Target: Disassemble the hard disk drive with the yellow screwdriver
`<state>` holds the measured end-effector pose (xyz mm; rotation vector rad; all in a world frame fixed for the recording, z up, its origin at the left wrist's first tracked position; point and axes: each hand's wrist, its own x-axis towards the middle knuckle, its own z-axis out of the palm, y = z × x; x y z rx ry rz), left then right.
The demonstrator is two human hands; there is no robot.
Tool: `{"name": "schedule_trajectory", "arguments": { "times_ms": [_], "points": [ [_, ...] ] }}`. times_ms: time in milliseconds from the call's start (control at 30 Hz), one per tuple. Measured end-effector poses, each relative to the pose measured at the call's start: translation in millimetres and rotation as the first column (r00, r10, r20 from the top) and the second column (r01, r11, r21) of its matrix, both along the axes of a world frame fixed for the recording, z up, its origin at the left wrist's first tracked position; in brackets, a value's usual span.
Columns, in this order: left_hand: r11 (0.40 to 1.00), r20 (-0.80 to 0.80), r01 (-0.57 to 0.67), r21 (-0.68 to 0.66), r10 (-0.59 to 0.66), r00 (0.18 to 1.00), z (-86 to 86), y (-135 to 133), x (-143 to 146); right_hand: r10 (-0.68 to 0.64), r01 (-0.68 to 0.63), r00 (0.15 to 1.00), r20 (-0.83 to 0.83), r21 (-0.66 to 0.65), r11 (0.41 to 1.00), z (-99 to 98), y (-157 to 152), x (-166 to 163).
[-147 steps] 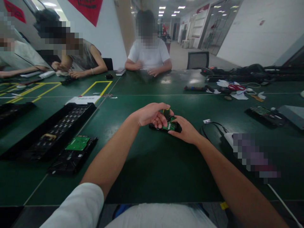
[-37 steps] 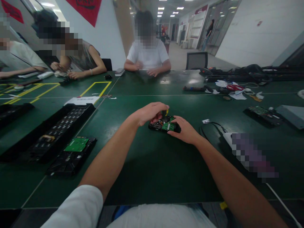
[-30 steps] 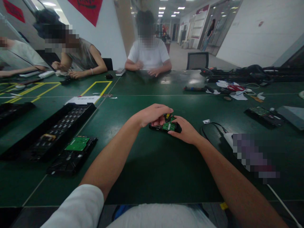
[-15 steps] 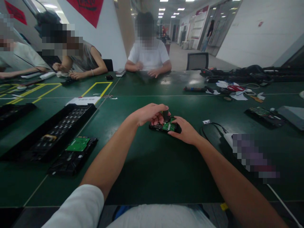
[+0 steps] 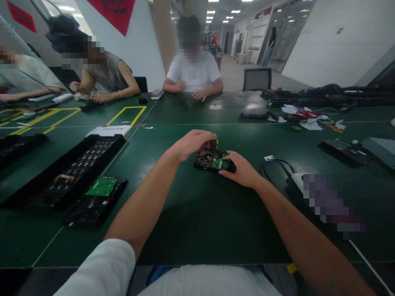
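My left hand (image 5: 197,143) is closed around the handle of a stubby screwdriver (image 5: 214,145), dark with a yellow part. The screwdriver stands upright over a black hard drive (image 5: 204,160) that has a green circuit board (image 5: 219,164). Its tip seems to meet the drive near the board, though the exact contact point is too small to see. On the drive's right end, my right hand (image 5: 242,169) grips with the thumb at the near edge and the fingers at the far side.
To the left lie another hard drive (image 5: 95,201) and a long black tray (image 5: 27,181). A power strip (image 5: 298,179) with a cable and a further drive (image 5: 342,150) are on the right. Loose papers (image 5: 310,123) lie farther back. Across the table sits a person (image 5: 194,72).
My left hand has risen slightly and its fingers have shifted on the screwdriver, so more of the handle and drive shows. My right hand and the drive stay nearly in place.
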<state>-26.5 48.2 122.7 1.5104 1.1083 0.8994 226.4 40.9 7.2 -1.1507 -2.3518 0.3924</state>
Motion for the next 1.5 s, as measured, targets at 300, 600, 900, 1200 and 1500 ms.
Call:
{"name": "schedule_trajectory", "arguments": {
  "times_ms": [300, 600, 900, 1200, 1500],
  "points": [
    [0.968, 0.198, 0.252, 0.004, -0.248, 0.948, -6.7, -11, 20, 0.022, -0.022, 1.000, -0.011, 0.007, 1.000, 2.2, -1, -1],
    [0.974, 0.226, 0.223, 0.021, -0.222, 0.948, -15.6, -8, 26, 0.024, -0.024, 1.000, 0.002, -0.011, 1.000, 4.2, -2, 0],
    [0.980, 0.128, 0.187, 0.066, -0.194, 0.973, -9.1, -9, 17, 0.005, -0.006, 1.000, -0.010, -0.020, 1.000, 5.3, -3, -1],
    [0.977, 0.335, 0.208, -0.042, -0.182, 0.925, -15.1, -6, 23, 0.022, -0.022, 1.000, 0.000, 0.011, 1.000, 2.4, -2, -1],
    [0.990, 0.117, 0.108, 0.090, -0.118, 0.986, -8.9, -6, 20, -0.002, 0.002, 1.000, -0.026, -0.013, 1.000, 1.2, -2, -1]
  ]
}}
